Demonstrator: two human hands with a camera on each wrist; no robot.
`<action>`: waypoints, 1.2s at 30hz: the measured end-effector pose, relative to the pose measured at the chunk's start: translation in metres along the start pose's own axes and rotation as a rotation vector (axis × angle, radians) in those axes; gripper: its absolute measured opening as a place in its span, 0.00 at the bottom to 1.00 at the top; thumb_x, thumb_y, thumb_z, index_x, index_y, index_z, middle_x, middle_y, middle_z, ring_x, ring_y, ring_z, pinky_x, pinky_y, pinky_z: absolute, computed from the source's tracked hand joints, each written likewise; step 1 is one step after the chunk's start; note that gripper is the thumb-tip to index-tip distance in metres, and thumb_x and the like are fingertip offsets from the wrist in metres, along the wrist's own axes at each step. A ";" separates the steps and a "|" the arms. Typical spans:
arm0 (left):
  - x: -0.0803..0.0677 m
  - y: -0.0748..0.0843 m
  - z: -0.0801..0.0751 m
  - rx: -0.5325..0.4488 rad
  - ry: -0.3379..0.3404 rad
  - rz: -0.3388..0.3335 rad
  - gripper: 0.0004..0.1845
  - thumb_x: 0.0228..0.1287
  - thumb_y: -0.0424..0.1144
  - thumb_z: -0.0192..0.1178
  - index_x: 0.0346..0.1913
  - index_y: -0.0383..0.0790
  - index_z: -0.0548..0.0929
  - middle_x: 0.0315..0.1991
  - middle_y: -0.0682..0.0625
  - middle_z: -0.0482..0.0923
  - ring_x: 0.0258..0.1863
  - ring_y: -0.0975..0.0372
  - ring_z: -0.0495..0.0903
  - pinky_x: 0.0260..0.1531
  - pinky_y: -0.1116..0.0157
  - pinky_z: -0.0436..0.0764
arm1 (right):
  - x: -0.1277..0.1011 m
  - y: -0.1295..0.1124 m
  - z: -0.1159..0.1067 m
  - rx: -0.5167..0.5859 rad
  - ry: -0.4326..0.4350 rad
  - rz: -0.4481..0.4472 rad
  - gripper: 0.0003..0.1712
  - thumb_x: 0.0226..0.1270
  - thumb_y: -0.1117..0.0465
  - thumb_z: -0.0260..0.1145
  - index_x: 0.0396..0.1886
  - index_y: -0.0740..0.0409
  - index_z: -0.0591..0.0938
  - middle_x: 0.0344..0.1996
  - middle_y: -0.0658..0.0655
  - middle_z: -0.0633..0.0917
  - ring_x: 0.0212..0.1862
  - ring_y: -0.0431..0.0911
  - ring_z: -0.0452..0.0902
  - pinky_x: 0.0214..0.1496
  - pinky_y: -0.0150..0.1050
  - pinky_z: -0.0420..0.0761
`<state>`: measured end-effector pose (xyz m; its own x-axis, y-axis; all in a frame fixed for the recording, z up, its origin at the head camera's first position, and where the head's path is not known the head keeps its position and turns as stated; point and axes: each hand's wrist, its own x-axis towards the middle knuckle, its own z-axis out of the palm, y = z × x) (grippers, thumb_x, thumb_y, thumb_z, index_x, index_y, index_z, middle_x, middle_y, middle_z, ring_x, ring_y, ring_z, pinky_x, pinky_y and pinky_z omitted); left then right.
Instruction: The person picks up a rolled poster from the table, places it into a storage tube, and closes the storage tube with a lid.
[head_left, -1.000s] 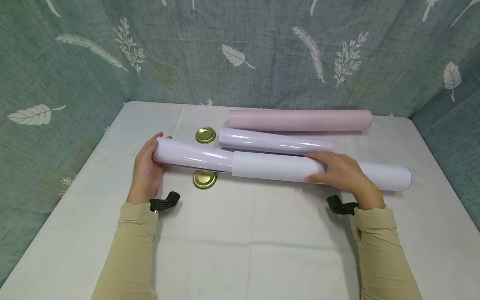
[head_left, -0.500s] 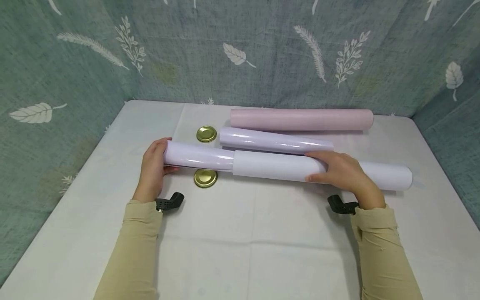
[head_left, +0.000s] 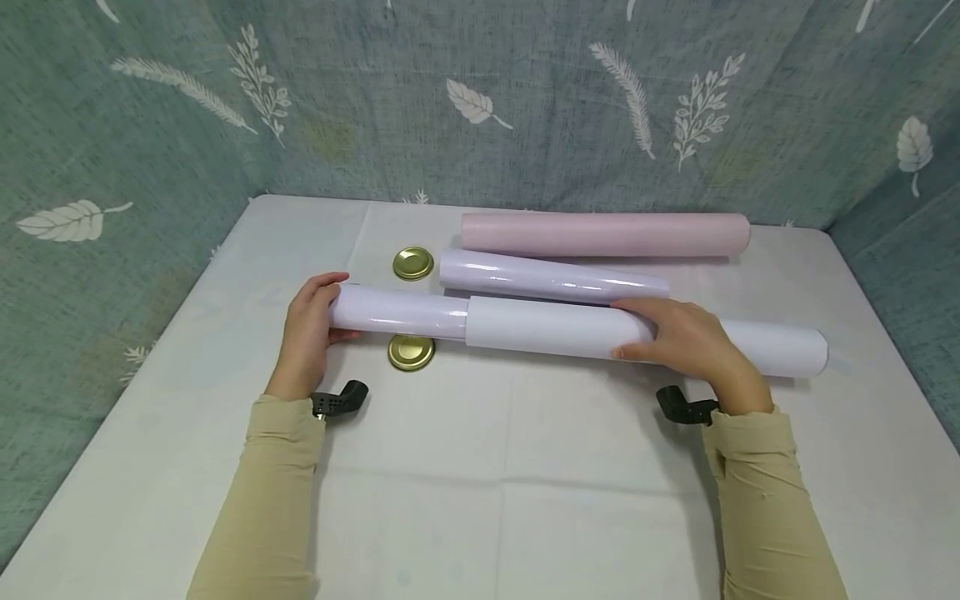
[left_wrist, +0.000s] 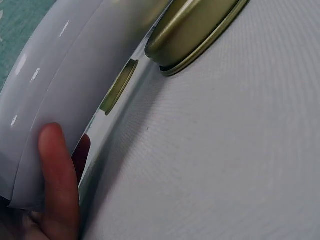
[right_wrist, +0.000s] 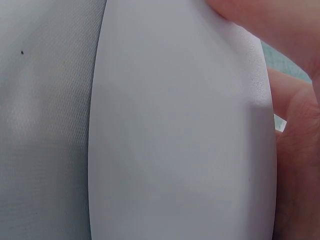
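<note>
Left hand (head_left: 306, 333) grasping glossy lilac roll (head_left: 401, 312), right hand (head_left: 686, 342) clasping matte white paper tube (head_left: 555, 327)

Glossy roll (head_left: 401, 312) end hidden inside matte tube (head_left: 555, 327).

A matte white tube (head_left: 645, 340) sleeves a glossy pale lilac roll (head_left: 401, 311). Above them in the frame lie a second glossy lilac roll (head_left: 551, 279) and a dusty pink roll (head_left: 603, 234). Two gold lids (head_left: 412, 263) sit left of centre on the white surface (head_left: 480, 483). The teal backdrop (head_left: 375, 92) carries white leaf prints; the sleeves (head_left: 258, 500) are beige.
</note>
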<state>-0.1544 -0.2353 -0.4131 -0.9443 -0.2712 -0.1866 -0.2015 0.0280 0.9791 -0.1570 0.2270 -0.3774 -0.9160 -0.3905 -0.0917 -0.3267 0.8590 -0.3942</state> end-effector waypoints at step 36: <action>-0.001 0.003 0.002 0.001 -0.096 0.026 0.24 0.65 0.52 0.48 0.58 0.40 0.68 0.56 0.46 0.64 0.47 0.50 0.67 0.28 0.63 0.79 | 0.000 -0.001 -0.002 -0.012 -0.018 0.010 0.44 0.41 0.28 0.62 0.61 0.36 0.67 0.58 0.53 0.71 0.56 0.55 0.66 0.48 0.55 0.66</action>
<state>-0.1548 -0.2331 -0.4097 -0.9698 -0.1765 -0.1684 -0.1771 0.0347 0.9836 -0.1575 0.2266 -0.3758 -0.9150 -0.3876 -0.1122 -0.3203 0.8668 -0.3822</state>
